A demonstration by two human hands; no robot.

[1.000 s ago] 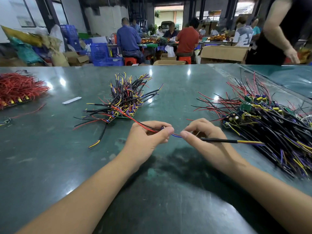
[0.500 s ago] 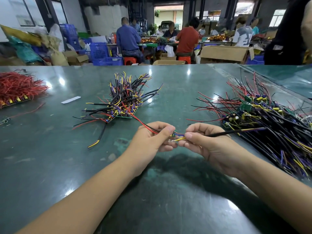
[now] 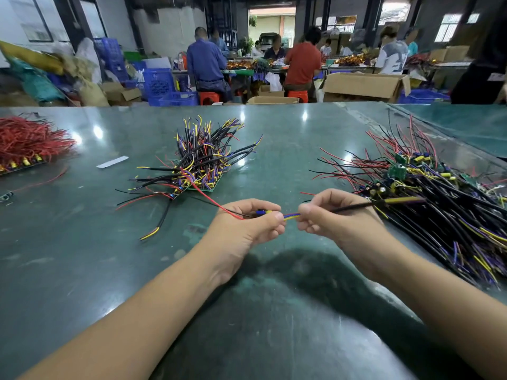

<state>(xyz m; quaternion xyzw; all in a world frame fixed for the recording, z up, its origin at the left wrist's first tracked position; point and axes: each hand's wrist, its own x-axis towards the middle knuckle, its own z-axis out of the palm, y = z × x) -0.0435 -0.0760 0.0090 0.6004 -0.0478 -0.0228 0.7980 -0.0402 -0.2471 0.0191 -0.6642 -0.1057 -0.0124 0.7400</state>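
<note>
My left hand (image 3: 247, 226) pinches a small wired part with a blue and yellow component (image 3: 262, 212); a red wire (image 3: 208, 198) and a black wire trail from it to the left. My right hand (image 3: 337, 215) pinches a black sleeve (image 3: 354, 206) on the yellow and blue wires (image 3: 291, 216) that bridge the gap between my hands. The sleeve's far end, yellow and purple, reaches right to the big pile. Both hands hover just above the dark green table (image 3: 247, 311).
A stack of wired circuit boards (image 3: 203, 163) sits centre-back. A large loose pile of wired boards (image 3: 439, 201) fills the right side. Red wire bundles (image 3: 24, 141) lie far left, near a white strip (image 3: 112, 162). Several people work at tables behind.
My right hand has drawn slightly away from the left, showing more yellow and blue wire between them. The standing person at far right has moved further out of view.
</note>
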